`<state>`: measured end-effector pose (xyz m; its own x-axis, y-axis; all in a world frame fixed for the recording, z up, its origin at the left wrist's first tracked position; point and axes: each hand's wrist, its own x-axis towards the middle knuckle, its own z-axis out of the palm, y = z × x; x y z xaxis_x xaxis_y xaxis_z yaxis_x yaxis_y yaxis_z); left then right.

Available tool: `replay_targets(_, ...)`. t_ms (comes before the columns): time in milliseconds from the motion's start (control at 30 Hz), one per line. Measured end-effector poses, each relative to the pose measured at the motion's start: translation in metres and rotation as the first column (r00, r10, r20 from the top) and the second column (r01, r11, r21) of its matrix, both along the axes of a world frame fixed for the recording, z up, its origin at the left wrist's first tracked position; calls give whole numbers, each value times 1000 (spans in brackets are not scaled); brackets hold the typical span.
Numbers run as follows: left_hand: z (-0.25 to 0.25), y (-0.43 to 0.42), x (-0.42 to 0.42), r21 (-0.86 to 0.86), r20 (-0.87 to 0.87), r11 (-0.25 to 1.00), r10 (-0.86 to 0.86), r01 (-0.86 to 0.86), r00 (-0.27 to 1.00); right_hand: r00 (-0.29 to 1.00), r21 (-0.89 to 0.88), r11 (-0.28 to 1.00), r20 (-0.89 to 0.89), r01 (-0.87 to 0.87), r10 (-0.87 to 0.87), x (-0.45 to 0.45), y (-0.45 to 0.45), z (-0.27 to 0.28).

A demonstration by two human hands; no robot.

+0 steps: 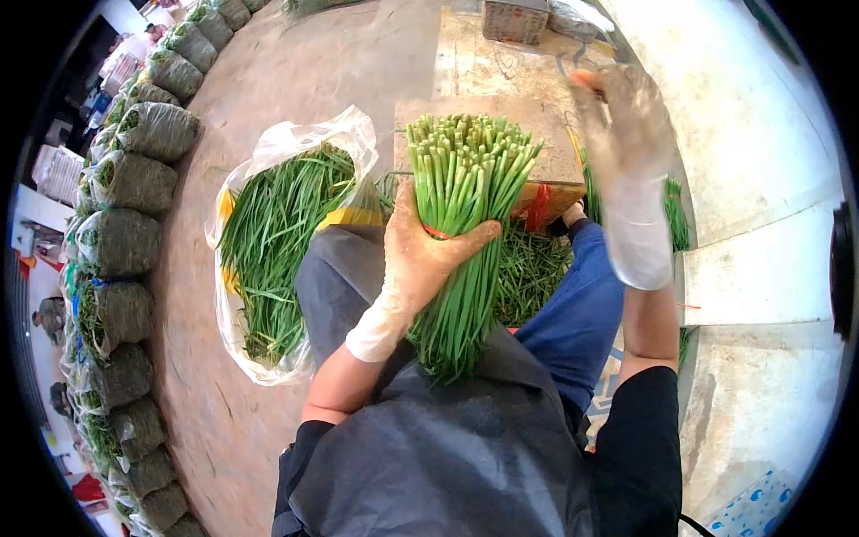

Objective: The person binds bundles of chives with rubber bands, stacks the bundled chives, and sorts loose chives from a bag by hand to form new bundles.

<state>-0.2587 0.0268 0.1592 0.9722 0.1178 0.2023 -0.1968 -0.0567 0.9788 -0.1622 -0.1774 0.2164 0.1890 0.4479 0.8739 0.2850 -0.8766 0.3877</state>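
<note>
In the middle of the head view, my left hand, in a thin dirty glove, is closed around a thick bunch of garlic chives. The cut stem ends point up and away from me, and the leaves hang towards my lap. A red band shows on the bunch beside my thumb. My right hand, gloved as well, is raised to the right, apart from the bunch. Motion smears its fingers; a spot of orange shows near their tips, and I cannot make out what it is.
An open plastic bag of loose green leaves lies at my left. Ahead is a low board-topped stand with red strings on its side. Cut leaves lie below it. Stuffed bags line the far left; a pale wall stands right.
</note>
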Motion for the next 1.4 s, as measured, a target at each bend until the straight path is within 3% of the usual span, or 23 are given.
replay_targets(67, -2, 2, 1, -5, -39, 1000, 18, -18, 999, 841, 193, 979, -539, 65, 50, -21, -7, 29)
replay_targets(100, 1, 3, 2, -6, -38, 1000, 20, -20, 999, 868, 25, 999, -496, -23, 32, -42, 5, 35)
replay_targets(167, 5, 2, 4, 215, -36, 974, 84, -74, 996, 829, -124, 926, -498, -358, 254, -72, 24, 24)
replay_targets(333, 2, -4, 7, 195, -20, 981, 27, -23, 999, 829, -232, 889, -507, -396, 237, -75, 40, 18)
replay_targets(400, -6, -6, 9, 153, -31, 988, 35, -30, 999, 747, -410, 737, -638, -537, 190, -76, 38, 25)
replay_targets(467, 1, -7, 4, 184, -31, 983, 33, -26, 999, 742, -392, 747, -641, -537, 196, -71, 31, 34)
replay_targets(500, 5, -8, 1, 214, -30, 977, 25, -18, 999, 738, -374, 760, -645, -532, 200, -67, 27, 41)
replay_targets(533, 9, -9, -1, 223, -30, 975, 30, -22, 999, 860, -402, 882, -510, -245, 6, -62, 25, 51)
replay_targets(567, 5, -8, -1, 200, 16, 979, 31, -34, 999, 905, -138, 927, -305, -350, 297, -38, 2, 43)
replay_targets(633, -3, -7, -1, 74, 127, 997, -7, -2, 992, 955, -23, 975, -208, -219, 210, -18, -29, 50)
replay_targets(700, -7, -4, -4, 43, 198, 999, -42, 34, 979, 854, -114, 968, -458, 222, -249, -19, -40, 44)
replay_targets(733, 2, -3, -9, 152, 217, 988, -26, -7, 976, 853, -104, 969, -461, 224, -246, -29, -34, 41)
replay_targets(767, 5, -3, -6, 157, 217, 988, -28, -6, 976, 908, 8, 999, -416, -44, 43, -44, -24, 39)
replay_targets(800, 5, -4, -4, 147, 218, 989, -12, -20, 976, 880, 100, 945, -344, -313, 328, -63, -15, 36)
replay_targets(867, 7, -9, -8, 138, 204, 990, -6, -23, 979, 847, -69, 879, -309, -473, 432, -92, -3, 40)
replay_targets(1000, 17, -16, -10, 153, 145, 987, 20, -42, 989, 859, -26, 910, -340, -415, 382, -101, 21, 36)
replay_targets(1067, 14, -19, -8, 114, 157, 993, 19, -37, 987, 887, -161, 941, -409, -299, 212, -99, 22, 34)
replay_targets(1167, 11, -19, -9, 105, 142, 994, 28, -43, 989, 820, -68, 917, -477, -392, 315, -89, 12, 32)
replay_targets(1200, 11, -18, -9, 94, 150, 995, 17, -31, 989, 884, -62, 934, -349, -353, 311, -79, 4, 35)
replay_targets(1233, 10, -17, -10, 83, 158, 996, 6, -19, 987, 946, 10, 981, -263, -196, 191, -69, -8, 29)
replay_targets(1300, -2, -12, -11, 136, 154, 990, 19, -40, 988, 954, -101, 990, -273, 99, -123, -39, -40, 34)
replay_targets(1367, -11, -10, -12, 114, 215, 988, 79, -105, 973, 789, 140, 956, -602, 257, -123, -48, -35, 15)
replay_targets(1400, -15, -13, -10, 115, 263, 985, 98, -132, 960, 689, 302, 947, -711, 112, 145, -64, -30, 7)
